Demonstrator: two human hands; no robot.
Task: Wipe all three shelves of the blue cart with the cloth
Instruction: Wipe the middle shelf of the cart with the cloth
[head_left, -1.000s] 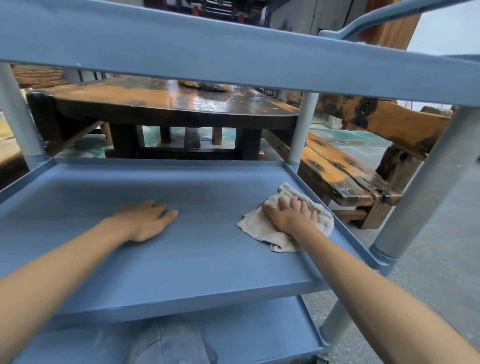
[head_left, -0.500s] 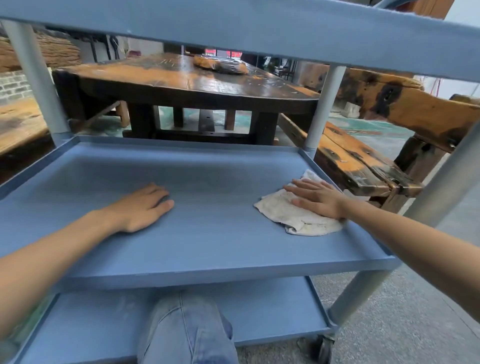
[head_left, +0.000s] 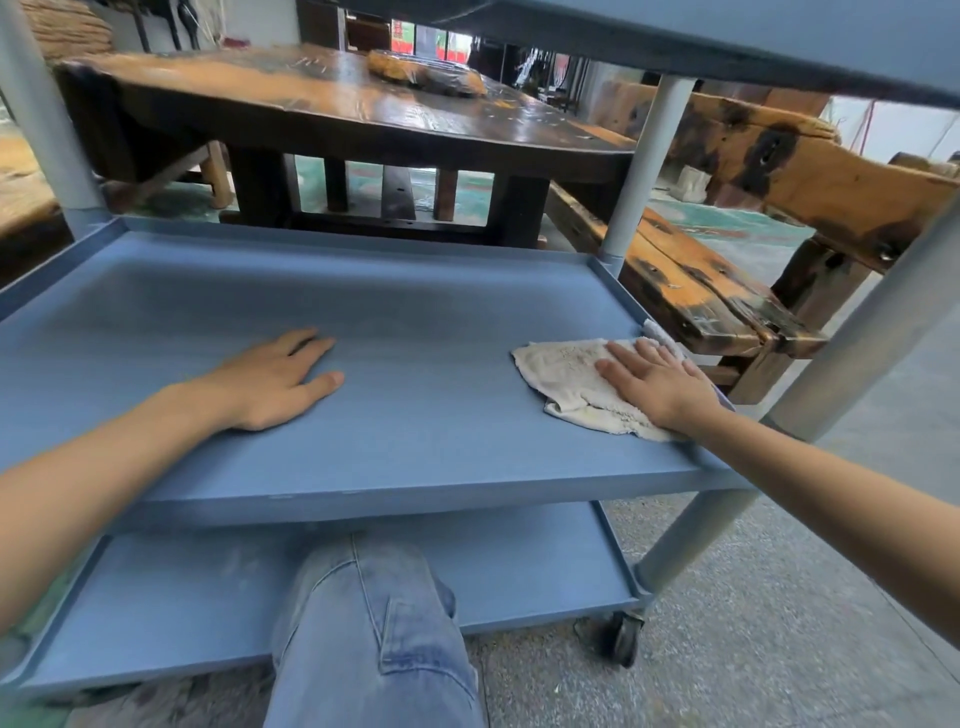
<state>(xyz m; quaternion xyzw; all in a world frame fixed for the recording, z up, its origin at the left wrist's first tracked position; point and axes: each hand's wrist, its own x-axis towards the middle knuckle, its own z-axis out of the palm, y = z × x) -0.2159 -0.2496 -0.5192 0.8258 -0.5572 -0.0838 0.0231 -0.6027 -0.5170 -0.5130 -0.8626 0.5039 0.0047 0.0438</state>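
The blue cart's middle shelf (head_left: 415, 332) fills the view. A crumpled off-white cloth (head_left: 566, 371) lies at its right end, against the raised right rim. My right hand (head_left: 657, 382) presses flat on the cloth with straight, spread fingers pointing left. Flat on the bare shelf left of centre rests my left hand (head_left: 280, 376), holding nothing. The bottom shelf (head_left: 519, 566) shows below, partly hidden by my knee. Only the underside of the top shelf (head_left: 727, 36) is visible above.
My jeans-clad knee (head_left: 369, 623) is in front of the bottom shelf. Grey cart posts (head_left: 631, 171) stand at the corners, and a caster (head_left: 623, 636) sits on the concrete floor. A dark wooden table (head_left: 363, 114) and a rough wooden bench (head_left: 691, 280) stand just behind the cart.
My right hand turned on the cloth from fingers pointing away to fingers pointing left, and the cloth spread leftward. The camera dropped lower. The left hand stayed in place.
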